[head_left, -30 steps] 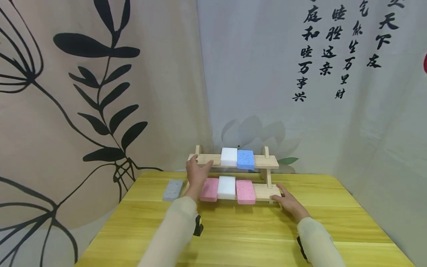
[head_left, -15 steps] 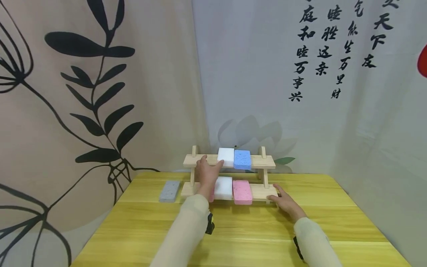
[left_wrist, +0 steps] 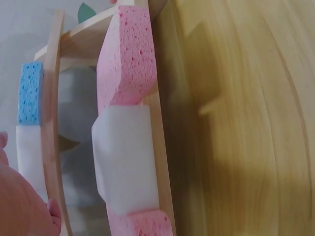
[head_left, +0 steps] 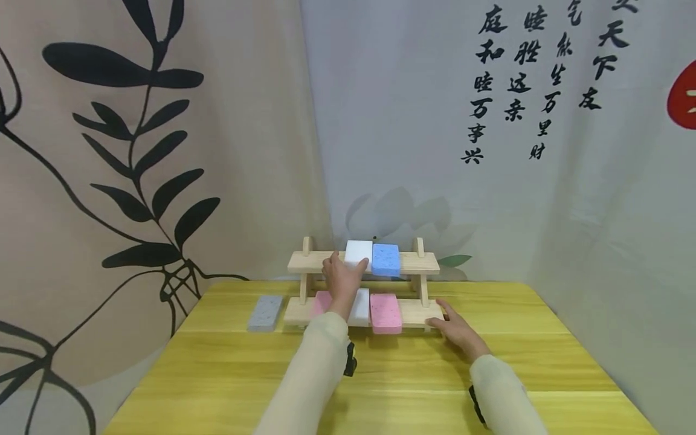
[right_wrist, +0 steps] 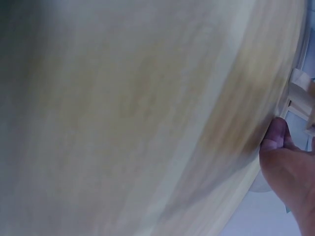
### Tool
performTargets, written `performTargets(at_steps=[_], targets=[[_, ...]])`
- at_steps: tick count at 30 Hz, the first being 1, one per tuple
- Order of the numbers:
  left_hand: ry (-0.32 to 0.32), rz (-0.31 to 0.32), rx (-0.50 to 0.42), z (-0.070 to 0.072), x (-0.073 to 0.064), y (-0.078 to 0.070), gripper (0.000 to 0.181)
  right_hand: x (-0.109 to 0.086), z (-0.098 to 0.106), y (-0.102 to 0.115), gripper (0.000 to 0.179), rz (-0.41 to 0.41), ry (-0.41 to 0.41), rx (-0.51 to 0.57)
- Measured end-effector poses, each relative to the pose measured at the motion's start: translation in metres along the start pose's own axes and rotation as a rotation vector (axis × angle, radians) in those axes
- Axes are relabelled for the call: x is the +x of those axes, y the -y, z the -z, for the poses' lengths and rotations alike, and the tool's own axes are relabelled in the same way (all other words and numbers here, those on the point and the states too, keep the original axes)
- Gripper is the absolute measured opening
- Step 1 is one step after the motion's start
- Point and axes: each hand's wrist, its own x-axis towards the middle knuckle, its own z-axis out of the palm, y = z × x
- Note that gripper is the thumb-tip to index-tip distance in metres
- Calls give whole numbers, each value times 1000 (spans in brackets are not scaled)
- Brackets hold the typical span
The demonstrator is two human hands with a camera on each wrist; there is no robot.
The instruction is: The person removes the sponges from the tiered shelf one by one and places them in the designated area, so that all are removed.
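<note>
A two-tier wooden rack (head_left: 415, 311) stands on the table. On its upper board, a white sponge (head_left: 357, 251) and a blue sponge (head_left: 386, 260) sit side by side. My left hand (head_left: 344, 283) is at the white sponge's left side, thumb and fingers spread apart, thumb overlapping its front; the left wrist view shows the thumb close to the board's edge. The lower board bears a pink sponge (head_left: 386, 313), a white one (left_wrist: 128, 157) and another pink one (head_left: 322, 301), partly hidden behind my left hand. My right hand (head_left: 459, 331) grips the lower board's right end, thumb in front.
A grey sponge (head_left: 264, 313) lies on the wooden table (head_left: 413, 386), left of the rack. Behind the table hangs a pale curtain (head_left: 370, 121) printed with dark leaves and characters.
My left hand has moved right along the upper board, from its left end to the white sponge. My right hand stays at the lower board's end. The head view has turned slightly right.
</note>
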Motion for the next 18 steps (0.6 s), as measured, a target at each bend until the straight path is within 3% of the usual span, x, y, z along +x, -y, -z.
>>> performTargets(at_steps=[18], targets=[[-52,16,47,-17,-1,-4,86,1,-2,1,82,-9,-13,8]])
